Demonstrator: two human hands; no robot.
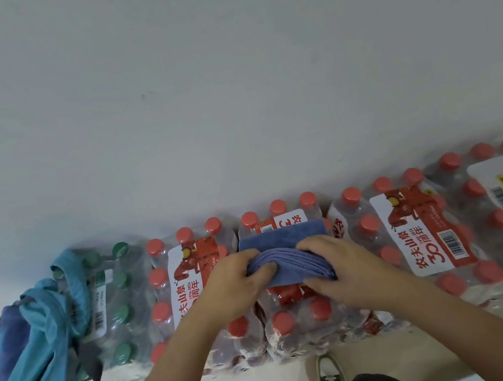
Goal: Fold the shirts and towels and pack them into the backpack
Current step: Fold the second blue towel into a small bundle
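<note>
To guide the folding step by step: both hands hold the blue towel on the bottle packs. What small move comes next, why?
Probably press the blue towel flat: left hand and right hand grip its bunched near layers; the far part lies flat.

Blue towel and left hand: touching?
Touching. Head view shows the left hand pinching the blue towel at its left end, thumb on top; the right hand grips the other end.
</note>
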